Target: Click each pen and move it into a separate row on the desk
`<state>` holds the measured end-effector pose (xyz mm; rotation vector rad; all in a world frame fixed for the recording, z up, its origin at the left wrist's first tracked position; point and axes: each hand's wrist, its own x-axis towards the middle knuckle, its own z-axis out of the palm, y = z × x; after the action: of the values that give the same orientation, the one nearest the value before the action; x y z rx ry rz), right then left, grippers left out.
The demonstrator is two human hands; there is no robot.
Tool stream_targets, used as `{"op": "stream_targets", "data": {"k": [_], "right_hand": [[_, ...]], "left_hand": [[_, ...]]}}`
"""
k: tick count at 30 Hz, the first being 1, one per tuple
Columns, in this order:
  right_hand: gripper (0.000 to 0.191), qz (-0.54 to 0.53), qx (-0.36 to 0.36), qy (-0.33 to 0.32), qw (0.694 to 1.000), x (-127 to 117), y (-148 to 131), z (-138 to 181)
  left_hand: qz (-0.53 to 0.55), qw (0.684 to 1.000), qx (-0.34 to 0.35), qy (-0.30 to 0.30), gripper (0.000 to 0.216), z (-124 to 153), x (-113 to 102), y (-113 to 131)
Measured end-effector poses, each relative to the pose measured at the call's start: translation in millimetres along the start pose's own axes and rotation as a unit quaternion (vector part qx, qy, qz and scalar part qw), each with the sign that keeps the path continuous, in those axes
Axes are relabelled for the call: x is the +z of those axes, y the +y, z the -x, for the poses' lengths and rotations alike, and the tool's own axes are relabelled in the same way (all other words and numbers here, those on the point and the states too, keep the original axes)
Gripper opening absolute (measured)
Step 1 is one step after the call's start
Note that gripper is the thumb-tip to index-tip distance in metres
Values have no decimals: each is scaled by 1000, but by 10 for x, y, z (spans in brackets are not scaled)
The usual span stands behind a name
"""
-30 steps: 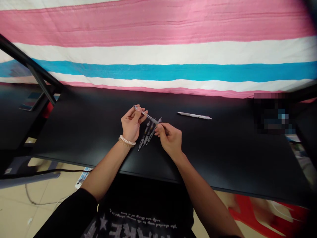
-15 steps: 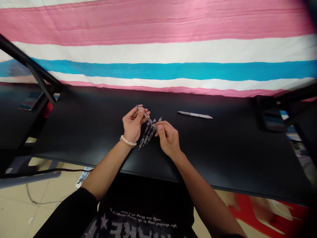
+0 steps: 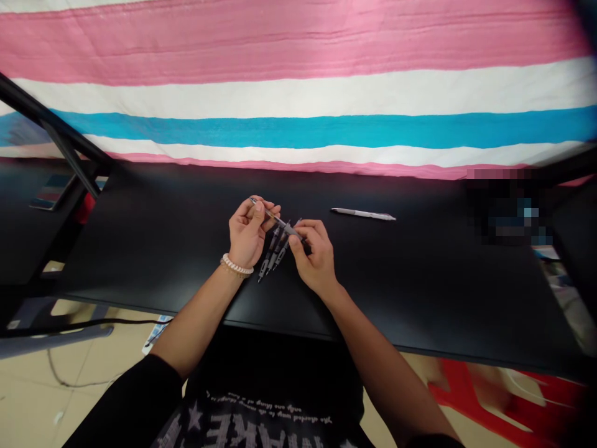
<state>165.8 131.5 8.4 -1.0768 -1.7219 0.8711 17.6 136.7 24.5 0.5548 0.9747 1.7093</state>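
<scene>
Over the black table, my left hand (image 3: 246, 238) pinches the upper end of a slim pen (image 3: 274, 216) between thumb and fingers. The pen slants down to the right, with a clear barrel and a grey grip section at its lower end. My right hand (image 3: 315, 254) is closed on that grey part, thumb below and fingers behind, hiding the tip. Beneath the held pen, several dark, clear-barrelled pens (image 3: 270, 254) lie side by side on the table, their tips toward me. A white pen (image 3: 364, 214) with a grey grip lies apart, beyond my right hand.
The black table (image 3: 186, 249) reaches across in front of me. Behind it hangs a striped cloth (image 3: 298, 130). Black metal frame bars (image 3: 69, 146) stand at the left, and a red stool (image 3: 466, 398) is below the table on the right.
My right hand has shifted up slightly and its thumb now presses on the grey part, which lines up with the barrel. The left hand keeps its hold. The whole view has shifted slightly.
</scene>
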Motion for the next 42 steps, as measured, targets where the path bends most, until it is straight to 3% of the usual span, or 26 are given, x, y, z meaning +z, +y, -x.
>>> {"op": "stream_targets", "data": {"k": [4,8,12,15,20,23,27,29,33,38,40,42], "right_hand": [[36,27,-38,-11,999,1,12,0],[35,36,-45,-28,998,22,46,13],[26,117,-112,-45,986,87,59,58],[23,157,-163,-70,972,141,50,98],[22,164,-166,-73,970,171,49,126],[23,167,-160,-71,970,159,65,109],[32,146,-135,-64,978,106,92,50],[40,130,-105,-39,985,40,98,18],[46,155,27,52,986,-186,123,-3],[44,240,184,147,942,-423,279,80],[42,264,201,160,930,-441,344,114],[40,278,194,169,926,-416,372,133]], "left_hand": [[4,999,-19,-33,31,-8,-17,15],[77,991,-75,-82,27,10,20,78],[161,975,-141,-55,40,43,62,158],[201,966,-160,-18,37,54,50,197],[219,962,-159,-19,37,51,10,221],[188,969,-153,-53,34,38,9,197],[-25,972,-123,-200,57,22,-11,71],[-209,938,-25,-277,53,21,-46,-11],[-454,817,163,-316,41,11,-150,-126],[-629,670,211,-334,42,6,-222,-205],[-663,644,213,-317,41,16,-210,-229],[-673,644,219,-289,38,23,-191,-240]]}}
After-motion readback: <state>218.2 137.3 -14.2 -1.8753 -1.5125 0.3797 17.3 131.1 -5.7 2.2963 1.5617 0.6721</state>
